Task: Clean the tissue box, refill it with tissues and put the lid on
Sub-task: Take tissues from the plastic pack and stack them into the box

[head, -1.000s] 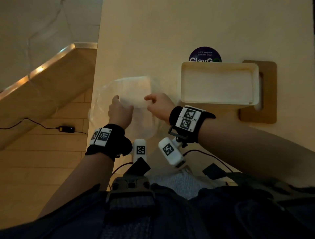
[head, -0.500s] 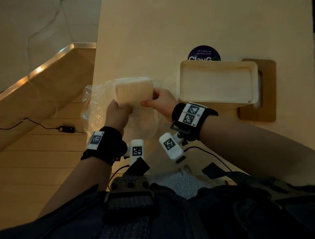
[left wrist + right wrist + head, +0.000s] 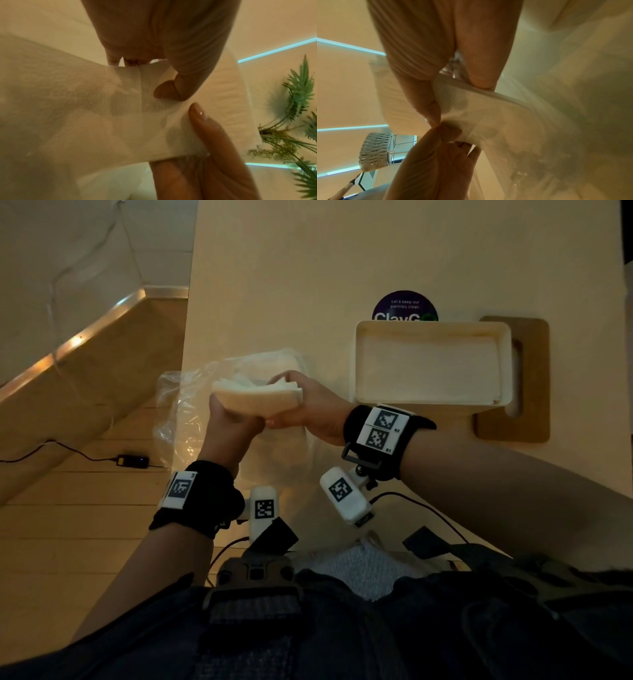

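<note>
Left hand (image 3: 229, 433) and right hand (image 3: 308, 412) both grip the tissue stack (image 3: 257, 398) — held above the plastic wrapper (image 3: 181, 419), left of the open tissue box (image 3: 431, 362) on the table (image 3: 308, 268).

Cream-white stack of tissues (image 3: 255, 398), faintly embossed. Clear, glossy plastic wrap (image 3: 186, 419). Off-white tissue box (image 3: 432, 398) near the right edge of the pale beige table (image 3: 308, 268). Brown wooden lid (image 3: 531, 378). Dark purple round sticker (image 3: 404, 304) with white lettering. Black wrist bands (image 3: 209, 501) with black-and-white square-patterned markers.
</note>
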Action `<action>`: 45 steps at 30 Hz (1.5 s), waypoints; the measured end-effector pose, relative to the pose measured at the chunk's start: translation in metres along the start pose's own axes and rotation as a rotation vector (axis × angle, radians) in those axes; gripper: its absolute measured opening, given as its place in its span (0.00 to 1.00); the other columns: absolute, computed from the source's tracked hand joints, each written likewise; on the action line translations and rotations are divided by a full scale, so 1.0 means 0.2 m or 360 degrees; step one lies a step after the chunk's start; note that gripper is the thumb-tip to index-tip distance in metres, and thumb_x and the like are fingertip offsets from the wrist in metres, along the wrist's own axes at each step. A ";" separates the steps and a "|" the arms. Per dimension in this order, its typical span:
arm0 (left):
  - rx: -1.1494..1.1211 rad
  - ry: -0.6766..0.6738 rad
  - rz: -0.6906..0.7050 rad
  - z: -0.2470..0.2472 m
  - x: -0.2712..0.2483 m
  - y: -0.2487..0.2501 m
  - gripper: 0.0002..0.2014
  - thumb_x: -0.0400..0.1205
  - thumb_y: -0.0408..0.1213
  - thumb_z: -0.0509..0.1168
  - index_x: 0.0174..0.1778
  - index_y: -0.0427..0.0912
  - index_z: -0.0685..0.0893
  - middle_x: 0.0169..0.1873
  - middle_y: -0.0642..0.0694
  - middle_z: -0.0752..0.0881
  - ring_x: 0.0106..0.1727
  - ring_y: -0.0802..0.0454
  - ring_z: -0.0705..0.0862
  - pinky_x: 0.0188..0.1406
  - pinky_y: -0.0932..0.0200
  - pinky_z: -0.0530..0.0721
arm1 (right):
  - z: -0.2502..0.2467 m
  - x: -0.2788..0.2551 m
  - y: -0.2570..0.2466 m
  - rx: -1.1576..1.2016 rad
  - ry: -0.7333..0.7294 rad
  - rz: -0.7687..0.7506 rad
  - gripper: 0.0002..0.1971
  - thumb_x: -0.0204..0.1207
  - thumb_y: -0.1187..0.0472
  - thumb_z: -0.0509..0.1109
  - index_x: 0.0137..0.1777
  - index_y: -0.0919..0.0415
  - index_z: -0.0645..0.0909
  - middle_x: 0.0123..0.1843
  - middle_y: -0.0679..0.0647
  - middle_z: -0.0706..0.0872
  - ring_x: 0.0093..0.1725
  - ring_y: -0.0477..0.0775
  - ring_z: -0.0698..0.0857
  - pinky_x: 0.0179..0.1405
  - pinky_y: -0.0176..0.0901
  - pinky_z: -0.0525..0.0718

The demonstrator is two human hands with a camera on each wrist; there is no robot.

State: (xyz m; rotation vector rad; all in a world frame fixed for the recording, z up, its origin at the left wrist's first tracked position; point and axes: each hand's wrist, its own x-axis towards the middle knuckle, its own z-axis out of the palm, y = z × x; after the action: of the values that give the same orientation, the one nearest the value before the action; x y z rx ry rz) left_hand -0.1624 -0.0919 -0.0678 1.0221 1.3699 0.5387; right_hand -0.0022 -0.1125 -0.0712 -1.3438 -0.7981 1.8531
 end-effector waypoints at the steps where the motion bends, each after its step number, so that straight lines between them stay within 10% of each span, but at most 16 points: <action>1: 0.0023 -0.0008 0.0000 -0.02 0.01 -0.01 0.37 0.62 0.32 0.73 0.69 0.40 0.69 0.63 0.34 0.81 0.64 0.40 0.83 0.58 0.39 0.85 | 0.00 0.00 0.01 -0.0015 0.0023 0.0006 0.29 0.61 0.76 0.78 0.61 0.59 0.74 0.61 0.62 0.78 0.66 0.62 0.78 0.64 0.60 0.82; 5: 0.0064 -0.0020 0.0054 -0.04 0.01 0.00 0.19 0.61 0.27 0.64 0.48 0.42 0.83 0.40 0.49 0.91 0.47 0.49 0.89 0.48 0.50 0.87 | 0.01 0.05 0.08 -0.0322 0.0377 0.0036 0.56 0.40 0.53 0.87 0.73 0.52 0.67 0.72 0.59 0.73 0.70 0.60 0.75 0.63 0.65 0.83; 8: 0.0017 -0.0106 0.0070 -0.06 0.01 0.00 0.18 0.61 0.24 0.60 0.44 0.41 0.83 0.39 0.45 0.87 0.44 0.50 0.86 0.48 0.51 0.85 | 0.00 0.04 0.05 -0.0281 0.0353 0.0096 0.61 0.47 0.60 0.88 0.80 0.49 0.55 0.77 0.59 0.68 0.74 0.59 0.71 0.69 0.63 0.79; 13: -0.0118 -0.0258 0.0126 -0.06 0.01 -0.01 0.28 0.66 0.17 0.57 0.65 0.32 0.75 0.55 0.36 0.84 0.58 0.46 0.86 0.52 0.53 0.87 | 0.00 0.00 0.04 -0.0264 0.0113 0.0147 0.40 0.54 0.68 0.84 0.69 0.65 0.74 0.65 0.63 0.82 0.67 0.60 0.80 0.68 0.64 0.80; 22: 0.0010 -0.0246 -0.0008 -0.07 -0.06 0.08 0.30 0.61 0.53 0.74 0.60 0.55 0.76 0.53 0.49 0.86 0.55 0.51 0.86 0.54 0.49 0.86 | 0.01 -0.10 -0.12 0.0500 0.0427 0.0006 0.21 0.73 0.73 0.71 0.66 0.70 0.75 0.65 0.68 0.83 0.60 0.64 0.83 0.60 0.62 0.84; 30: -0.0218 -0.0210 0.0106 0.07 -0.09 0.20 0.09 0.79 0.29 0.66 0.53 0.44 0.82 0.47 0.44 0.87 0.50 0.49 0.87 0.51 0.49 0.89 | -0.21 -0.30 -0.17 0.1078 0.0534 -0.0225 0.16 0.73 0.71 0.69 0.60 0.60 0.78 0.62 0.61 0.85 0.64 0.62 0.83 0.62 0.61 0.84; 37: 0.0392 -0.0367 0.0457 0.48 0.05 0.40 0.06 0.70 0.40 0.72 0.42 0.48 0.85 0.39 0.42 0.85 0.44 0.44 0.85 0.50 0.34 0.87 | -0.75 -0.74 -0.21 0.0429 0.1049 -0.0463 0.24 0.71 0.70 0.71 0.67 0.64 0.70 0.58 0.57 0.83 0.56 0.53 0.87 0.49 0.49 0.89; 40: 0.0823 -0.0374 0.0667 0.66 0.13 0.43 0.11 0.72 0.41 0.70 0.47 0.40 0.87 0.40 0.39 0.86 0.43 0.41 0.84 0.44 0.48 0.85 | -0.88 -0.84 -0.19 -0.0109 0.1119 -0.0270 0.23 0.71 0.70 0.72 0.66 0.64 0.72 0.54 0.53 0.85 0.48 0.42 0.89 0.41 0.36 0.88; 45: 0.1632 -0.0253 0.0876 0.81 0.22 0.41 0.15 0.78 0.44 0.62 0.56 0.43 0.86 0.52 0.38 0.88 0.58 0.37 0.81 0.58 0.46 0.77 | -0.99 -0.79 -0.11 -0.0858 0.1144 0.0115 0.25 0.71 0.62 0.74 0.68 0.60 0.75 0.59 0.54 0.82 0.58 0.54 0.81 0.55 0.50 0.82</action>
State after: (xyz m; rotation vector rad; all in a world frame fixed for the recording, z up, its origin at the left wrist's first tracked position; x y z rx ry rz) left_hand 0.0188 -0.0610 -0.0408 2.2576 1.1957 0.0949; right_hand 0.2261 -0.2151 -0.0228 -2.2127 -0.8764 1.0712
